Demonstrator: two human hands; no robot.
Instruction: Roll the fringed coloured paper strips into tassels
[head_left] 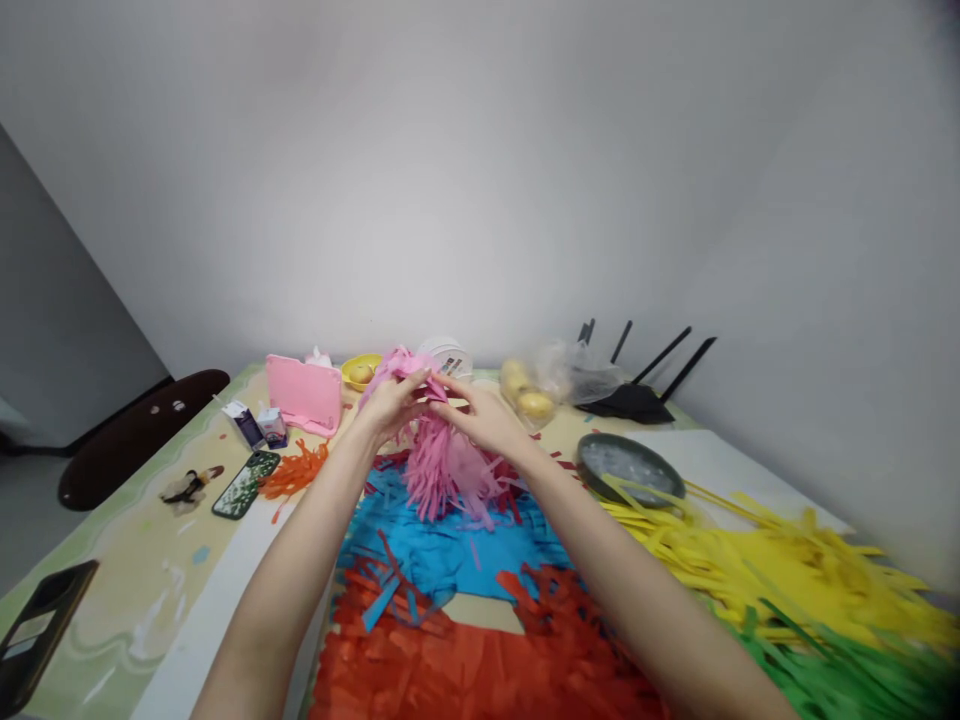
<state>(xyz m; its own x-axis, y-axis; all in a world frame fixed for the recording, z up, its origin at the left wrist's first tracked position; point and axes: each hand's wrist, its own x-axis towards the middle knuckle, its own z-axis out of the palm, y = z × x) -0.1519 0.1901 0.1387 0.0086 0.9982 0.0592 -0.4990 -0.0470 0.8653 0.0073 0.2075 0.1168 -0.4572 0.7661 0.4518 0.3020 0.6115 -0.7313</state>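
Note:
A bundle of pink fringed paper strips (448, 470) is held up over the table by both of my hands. My left hand (390, 403) grips its top from the left, fingers closed around the pink paper. At the same top end, my right hand (480, 413) pinches the paper from the right. The pink strips hang down over blue fringed paper (450, 548) and red fringed paper (480, 665) lying on the table.
Yellow paper strips (772, 570) and green strips (840, 670) lie at the right, beside a dark round dish (628, 462). Orange strips (294, 472), a phone (244, 484), a pink tablet case (303, 393), small cartons, a yellow bowl (361, 370) and bagged fruit (534, 400) stand farther back.

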